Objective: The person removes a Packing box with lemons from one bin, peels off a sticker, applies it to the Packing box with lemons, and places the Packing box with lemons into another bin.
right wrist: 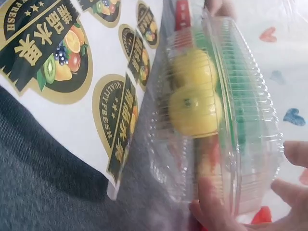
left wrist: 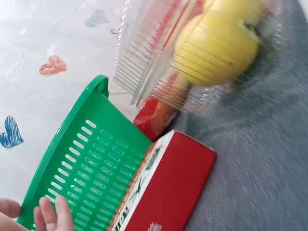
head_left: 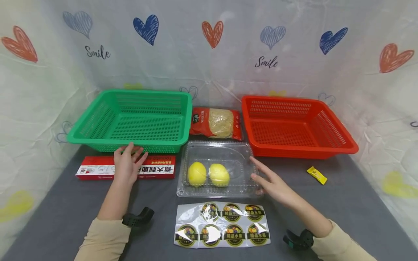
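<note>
Right hand (head_left: pixel 272 183) of mine is spread, fingers straight, touching the right edge of the clear plastic clamshell box (head_left: pixel 218 169) that lies on the grey cloth table (head_left: pixel 343 203) with two yellow lemons (head_left: pixel 208 174) inside. My left hand (head_left: pixel 128 163) lies open with relaxed fingers on the long red and white carton (head_left: pixel 156 170), just in front of the green perforated plastic basket (head_left: pixel 98 123). A glossy sheet of round fruit stickers (head_left: pixel 222 224) lies just in front of the box, a red perforated plastic basket (head_left: pixel 333 141) behind it to the right.

lemons (head_left: pixel 208 174) in clamshell box (head_left: pixel 216 150), sticker sheet (head_left: pixel 222 224) before it
</note>
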